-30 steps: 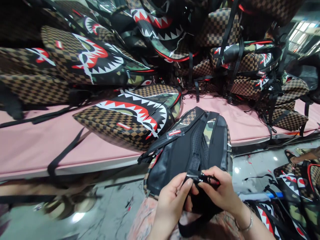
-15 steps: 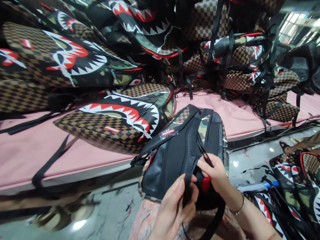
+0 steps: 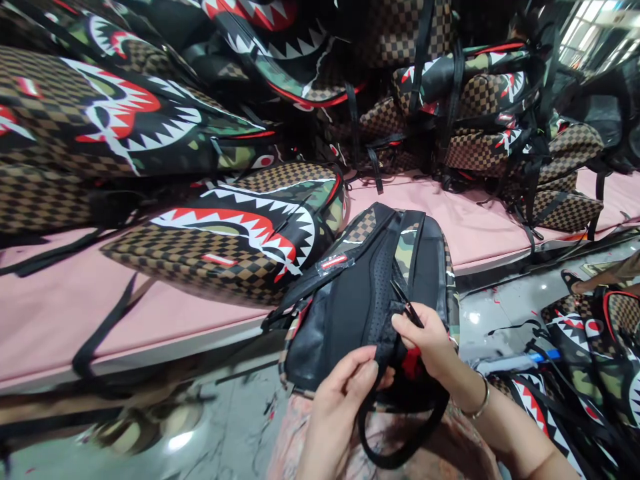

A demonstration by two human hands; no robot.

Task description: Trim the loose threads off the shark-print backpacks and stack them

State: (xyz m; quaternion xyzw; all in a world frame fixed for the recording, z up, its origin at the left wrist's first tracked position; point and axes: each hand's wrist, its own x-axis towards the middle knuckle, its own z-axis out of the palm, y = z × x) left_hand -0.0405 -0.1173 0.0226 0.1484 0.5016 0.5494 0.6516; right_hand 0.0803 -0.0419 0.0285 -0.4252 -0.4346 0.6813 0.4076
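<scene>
A backpack (image 3: pixel 330 340) lies back side up, leaning from my lap onto the table edge. Its black padded shoulder strap (image 3: pixel 378 303) runs down towards my hands. With thumb and fingers my left hand (image 3: pixel 343 400) pinches the lower end of this strap. My right hand (image 3: pixel 425 343) is closed around small dark thread snips (image 3: pixel 407 307), whose tips point up and left over the strap; its fingers also touch the strap. A black webbing loop (image 3: pixel 395 460) hangs below both hands. Red material (image 3: pixel 411 363) shows beneath my right hand.
Beside the backpack, a shark-mouth checkered backpack (image 3: pixel 240 240) lies on the pink tabletop (image 3: pixel 175 320). Stacked backpacks (image 3: pixel 145 120) line the table's far side. More backpacks (image 3: pixel 580 360) are at the lower right, near a person's sandalled foot (image 3: pixel 573 280).
My left fingers have shifted from being wrapped round the strap to a pinch at its end. The webbing loop now hangs more openly below. The snips have moved slightly left.
</scene>
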